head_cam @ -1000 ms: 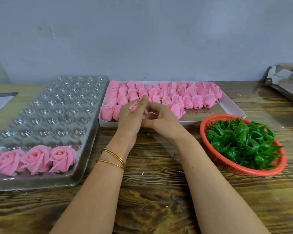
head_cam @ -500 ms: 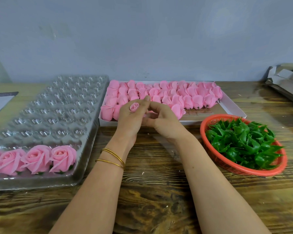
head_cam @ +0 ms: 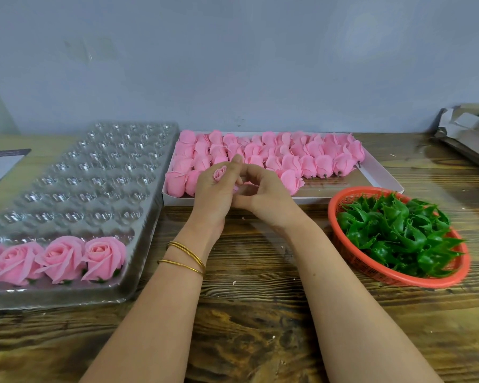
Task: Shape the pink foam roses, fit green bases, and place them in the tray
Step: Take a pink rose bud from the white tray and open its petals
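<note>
Left hand point(head_cam: 210, 194) gripping pink rose point(head_cam: 220, 172) (bud upward), right hand point(head_cam: 263, 197) pinching below

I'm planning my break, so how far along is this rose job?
Done: at least four finished roses, near row, clear tray. In hand: left hand and right hand hold one pink bud. Left: a boxful of unshaped roses, green bases, most tray cells.

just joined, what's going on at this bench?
A person is shaping one pink foam rose: the left hand grips it, the right hand pinches its petals, by the white box of unshaped roses. No green base shows on it; the green bases sit in the red basket at right. The clear tray at left holds finished roses along its near edge only.
</note>
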A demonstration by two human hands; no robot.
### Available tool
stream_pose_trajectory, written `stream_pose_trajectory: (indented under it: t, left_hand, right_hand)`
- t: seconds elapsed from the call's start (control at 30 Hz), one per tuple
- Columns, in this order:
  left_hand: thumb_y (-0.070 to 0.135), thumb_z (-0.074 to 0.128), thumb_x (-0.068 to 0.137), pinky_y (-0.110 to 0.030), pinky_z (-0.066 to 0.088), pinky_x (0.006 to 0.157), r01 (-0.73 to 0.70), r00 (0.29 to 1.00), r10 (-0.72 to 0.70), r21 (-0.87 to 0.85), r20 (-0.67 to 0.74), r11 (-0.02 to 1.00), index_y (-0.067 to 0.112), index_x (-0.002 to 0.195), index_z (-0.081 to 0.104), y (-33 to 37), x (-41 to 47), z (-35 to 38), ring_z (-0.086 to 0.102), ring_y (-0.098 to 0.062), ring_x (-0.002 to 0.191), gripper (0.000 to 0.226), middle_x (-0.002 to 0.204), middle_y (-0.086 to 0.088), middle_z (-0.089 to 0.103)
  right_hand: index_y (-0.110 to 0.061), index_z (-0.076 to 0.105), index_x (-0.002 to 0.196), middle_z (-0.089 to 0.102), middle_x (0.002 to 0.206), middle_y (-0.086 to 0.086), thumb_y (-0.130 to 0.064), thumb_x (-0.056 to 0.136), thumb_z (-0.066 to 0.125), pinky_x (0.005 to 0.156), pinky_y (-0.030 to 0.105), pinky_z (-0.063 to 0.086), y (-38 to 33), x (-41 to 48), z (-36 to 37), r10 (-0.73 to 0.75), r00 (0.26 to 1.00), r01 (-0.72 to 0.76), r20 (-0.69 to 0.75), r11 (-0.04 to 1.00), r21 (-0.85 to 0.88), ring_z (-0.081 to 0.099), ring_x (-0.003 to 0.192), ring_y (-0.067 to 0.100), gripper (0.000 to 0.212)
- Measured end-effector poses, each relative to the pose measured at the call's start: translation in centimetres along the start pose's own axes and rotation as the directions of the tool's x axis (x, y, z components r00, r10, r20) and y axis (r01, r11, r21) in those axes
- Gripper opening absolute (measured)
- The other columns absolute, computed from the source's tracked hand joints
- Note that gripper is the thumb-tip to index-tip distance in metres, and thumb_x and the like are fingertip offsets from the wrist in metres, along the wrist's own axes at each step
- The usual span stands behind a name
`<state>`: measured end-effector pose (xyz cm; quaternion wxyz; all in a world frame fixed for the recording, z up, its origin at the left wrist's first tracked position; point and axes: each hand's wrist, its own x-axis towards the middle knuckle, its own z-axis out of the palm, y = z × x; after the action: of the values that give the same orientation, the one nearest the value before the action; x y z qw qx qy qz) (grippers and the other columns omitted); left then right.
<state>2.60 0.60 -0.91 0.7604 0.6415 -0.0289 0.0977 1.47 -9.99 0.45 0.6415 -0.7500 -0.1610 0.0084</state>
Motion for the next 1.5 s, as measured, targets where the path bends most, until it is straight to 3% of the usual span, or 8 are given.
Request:
stream_pose_trajectory:
  t: [0.43,0.57,0.73,0.87,1.1,1.27,1.4,1.5]
  left_hand:
    - [0.034,0.067,0.091,-0.035,0.058,0.077,-0.035,0.997,0.034,0.006,0.072,0.999,0.031,0.072,0.076,-0.29,0.22,-0.4,0.072,-0.016,0.083,0.022,0.075,0.004,0.072]
    - [0.033,0.065,0.092,-0.037,0.058,0.078,-0.036,0.997,0.035,0.008,0.061,0.999,0.031,0.072,0.076,-0.47,0.25,-0.33,0.072,-0.017,0.081,0.023,0.075,0.003,0.073]
    - [0.036,0.063,0.091,-0.043,0.059,0.081,-0.077,0.997,0.076,0.087,0.013,0.993,0.017,0.098,0.072,-0.52,0.17,-0.11,0.071,-0.025,0.091,0.022,0.094,-0.009,0.073]
    - [0.02,0.058,0.097,-0.035,0.051,0.064,-0.196,0.981,0.188,0.301,0.055,0.933,0.025,0.073,0.068,-0.59,0.05,-0.02,0.058,-0.012,0.067,0.026,0.07,0.005,0.066]
    - [0.031,0.062,0.096,-0.023,0.056,0.071,-0.161,0.986,0.14,0.318,0.086,0.934,0.013,0.092,0.075,-0.96,0.0,0.12,0.069,-0.01,0.083,0.021,0.085,-0.001,0.075]
    - [0.024,0.064,0.095,-0.012,0.051,0.066,-0.185,0.982,0.161,0.299,0.103,0.936,0.036,0.081,0.071,-0.8,-0.17,0.32,0.068,0.005,0.075,0.02,0.072,0.022,0.072]
    - [0.02,0.065,0.095,-0.013,0.049,0.065,-0.199,0.979,0.179,0.29,0.095,0.936,0.04,0.06,0.068,-0.74,-0.2,0.35,0.068,0.003,0.073,0.04,0.07,0.018,0.072]
    - [0.022,0.065,0.095,-0.029,0.055,0.072,-0.193,0.981,0.176,0.306,0.084,0.932,0.031,0.063,0.069,-0.93,-0.12,0.41,0.07,-0.01,0.079,0.033,0.076,0.007,0.074]
  right_hand:
    - [-0.013,0.064,0.115,0.071,0.108,0.013,0.003,0.084,0.067,0.095,0.039,0.054,0.24,0.07,-0.01,0.015,1.0,-0.015,0.023,1.0,-0.005,0.068,0.101,0.026,0.035]
    - [-0.015,0.067,0.105,0.073,0.095,0.006,-0.002,0.077,0.071,0.09,0.034,0.056,0.05,0.16,0.1,0.029,1.0,-0.029,-0.007,0.999,-0.019,0.069,0.09,0.016,0.031]
    - [-0.007,0.065,0.09,0.065,0.08,0.005,-0.016,0.064,0.061,0.089,0.049,0.056,-0.18,0.5,-0.16,0.073,0.981,-0.052,-0.179,0.991,0.121,0.064,0.081,0.021,0.029]
    - [-0.013,0.063,0.087,0.065,0.084,0.003,-0.026,0.072,0.064,0.078,0.038,0.054,-0.39,0.55,-0.21,0.057,0.961,-0.021,-0.27,0.991,0.134,0.062,0.082,0.016,0.02]
    - [-0.011,0.064,0.091,0.067,0.086,0.008,-0.019,0.084,0.074,0.066,0.025,0.055,-0.04,0.66,0.26,0.04,0.959,-0.048,-0.281,0.999,-0.022,0.061,0.079,0.014,0.014]
    - [-0.006,0.064,0.094,0.066,0.089,0.008,-0.015,0.085,0.073,0.077,0.043,0.058,-0.25,0.6,0.23,0.064,0.964,-0.07,-0.257,0.997,-0.013,0.062,0.084,0.019,0.015]
    - [-0.005,0.064,0.095,0.067,0.094,0.012,-0.012,0.084,0.073,0.081,0.046,0.057,-0.35,0.49,0.28,0.055,0.969,-0.06,-0.242,0.998,-0.013,0.064,0.092,0.027,0.016]
    - [-0.006,0.064,0.096,0.067,0.096,0.012,-0.009,0.083,0.074,0.082,0.044,0.057,-0.32,0.45,0.19,0.057,0.972,-0.059,-0.227,0.998,-0.002,0.065,0.097,0.029,0.016]
